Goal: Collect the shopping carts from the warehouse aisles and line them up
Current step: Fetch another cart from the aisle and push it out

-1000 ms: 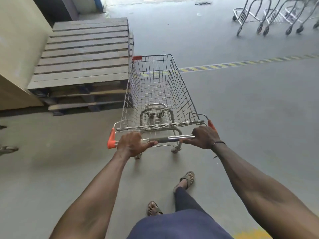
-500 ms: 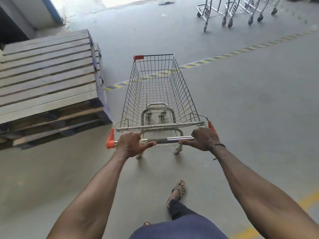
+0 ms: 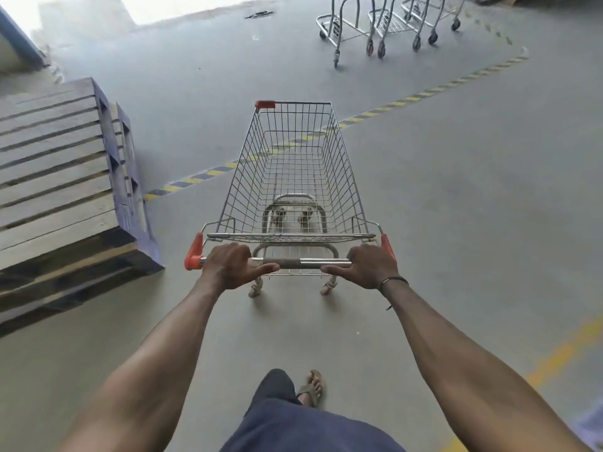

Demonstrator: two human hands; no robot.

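Note:
An empty wire shopping cart (image 3: 293, 171) with orange corner caps stands on the grey floor right in front of me. My left hand (image 3: 233, 265) grips the left part of its metal handle bar (image 3: 306, 263). My right hand (image 3: 367, 265), with a dark band at the wrist, grips the right part of the same bar. A group of other carts (image 3: 388, 24) stands at the far upper right, only their lower frames and wheels in view.
A stack of wooden pallets (image 3: 55, 184) lies close on the left of the cart. A yellow-and-black striped floor line (image 3: 375, 112) runs diagonally under the cart's front. Open concrete floor stretches ahead and to the right. A bright doorway shows at top left.
The cart and I have swung to the right: the pallets slid further left and the group of carts came nearer the centre top. Both hands kept their grip on the handle.

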